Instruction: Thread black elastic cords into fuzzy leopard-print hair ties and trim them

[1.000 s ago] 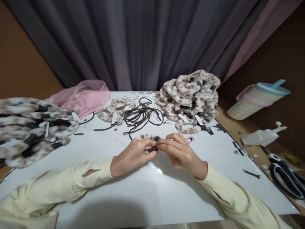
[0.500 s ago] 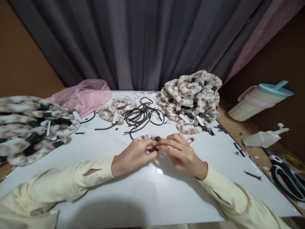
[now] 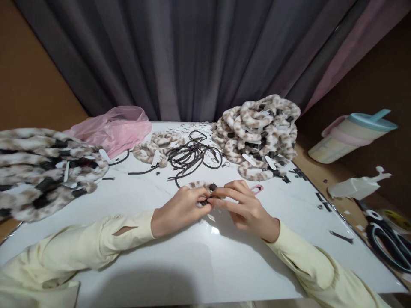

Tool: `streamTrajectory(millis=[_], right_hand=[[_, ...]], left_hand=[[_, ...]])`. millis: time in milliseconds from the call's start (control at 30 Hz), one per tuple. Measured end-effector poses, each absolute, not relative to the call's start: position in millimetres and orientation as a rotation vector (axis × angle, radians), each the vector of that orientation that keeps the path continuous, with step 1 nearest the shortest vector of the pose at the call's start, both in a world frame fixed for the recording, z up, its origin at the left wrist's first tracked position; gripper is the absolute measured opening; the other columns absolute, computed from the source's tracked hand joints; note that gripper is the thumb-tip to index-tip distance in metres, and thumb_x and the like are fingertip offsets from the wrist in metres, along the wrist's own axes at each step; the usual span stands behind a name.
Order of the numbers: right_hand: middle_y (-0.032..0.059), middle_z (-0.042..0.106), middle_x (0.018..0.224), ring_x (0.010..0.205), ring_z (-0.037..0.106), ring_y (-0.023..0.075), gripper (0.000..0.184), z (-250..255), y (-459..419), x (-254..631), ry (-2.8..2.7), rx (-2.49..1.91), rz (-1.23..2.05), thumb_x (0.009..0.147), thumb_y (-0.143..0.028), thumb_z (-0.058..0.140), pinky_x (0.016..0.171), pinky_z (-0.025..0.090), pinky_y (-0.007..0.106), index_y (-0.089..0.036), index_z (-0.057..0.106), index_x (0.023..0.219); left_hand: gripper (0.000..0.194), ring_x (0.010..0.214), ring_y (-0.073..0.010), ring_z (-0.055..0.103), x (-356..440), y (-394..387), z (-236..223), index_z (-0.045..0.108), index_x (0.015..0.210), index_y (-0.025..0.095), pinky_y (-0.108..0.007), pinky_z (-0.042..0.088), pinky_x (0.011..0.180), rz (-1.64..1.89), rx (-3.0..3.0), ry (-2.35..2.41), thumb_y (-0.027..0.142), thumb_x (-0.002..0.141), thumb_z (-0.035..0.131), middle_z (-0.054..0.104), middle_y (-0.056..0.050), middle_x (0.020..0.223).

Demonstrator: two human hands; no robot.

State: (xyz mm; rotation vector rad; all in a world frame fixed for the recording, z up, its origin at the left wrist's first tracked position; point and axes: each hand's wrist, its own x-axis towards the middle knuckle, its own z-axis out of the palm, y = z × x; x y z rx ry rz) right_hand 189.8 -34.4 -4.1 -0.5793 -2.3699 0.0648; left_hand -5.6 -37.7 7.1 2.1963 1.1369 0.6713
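Note:
Over the middle of the white table, my left hand (image 3: 180,209) is closed around a fluffy white-and-brown strap loop (image 3: 199,184) with dark sleeve-like ends. My right hand (image 3: 245,207) reaches in from the other side, its thumb and fingertips pinched at the dark end (image 3: 212,187) of the same loop. Fingers hide most of the joint between the ends. Beside the right fingers lies a pink flat piece with a slot (image 3: 257,189). Just beyond both hands is a tangle of dark cord (image 3: 189,154), one strand running down toward the loop.
Fluffy straps are heaped at left (image 3: 48,171) and back right (image 3: 260,132), with a smaller bunch (image 3: 157,147) between. A pink plastic bag (image 3: 112,128) sits behind. Cord scraps (image 3: 341,236) lie at right. Scissors (image 3: 387,244), a white bottle-like item (image 3: 359,186) and a tumbler (image 3: 346,139) stand beyond the table edge.
My right fingertips have shifted slightly left and down against my left fingers at the loop's dark end. Otherwise, both hands keep nearly the same place.

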Motion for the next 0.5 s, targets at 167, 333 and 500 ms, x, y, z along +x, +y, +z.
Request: streamTrajectory(millis=[167, 333, 500], right_hand=[[0.0081, 0.064, 0.1, 0.083, 0.048, 0.0199, 0.038, -4.7, -34.0, 190.2, -2.381, -0.583, 0.073, 0.078, 0.001, 0.039, 0.066, 0.038, 0.036, -0.018, 0.06, 0.103], [0.0086, 0.061, 0.102, 0.083, 0.047, 0.0197, 0.04, -3.3, -34.0, 190.2, -2.405, -0.576, 0.097, 0.077, 0.0, 0.039, 0.066, 0.038, 0.036, -0.019, 0.059, 0.106], [0.0096, 0.059, 0.104, 0.084, 0.045, 0.0209, 0.045, -1.8, -34.4, 190.3, -2.487, -0.593, 0.075, 0.074, 0.0, 0.039, 0.066, 0.037, 0.036, -0.019, 0.058, 0.109]], left_hand=[[0.012, 0.06, -0.0116, 0.059, -5.8, -35.4, 5.2, 0.063, 0.082, 0.016, -0.02, 0.04, 0.057, 0.676, 2.206, 1.139, 0.016, 0.076, 0.052, 0.067, 0.0, 0.073], [0.013, 0.062, -0.0127, 0.061, -7.1, -35.5, 5.6, 0.063, 0.082, 0.016, -0.02, 0.04, 0.058, 0.651, 2.232, 1.125, 0.016, 0.076, 0.052, 0.067, 0.0, 0.074], [0.015, 0.061, -0.0129, 0.06, -6.7, -37.6, 9.4, 0.063, 0.085, 0.014, -0.021, 0.041, 0.059, 0.608, 2.228, 1.124, 0.015, 0.075, 0.052, 0.067, -0.002, 0.074]])
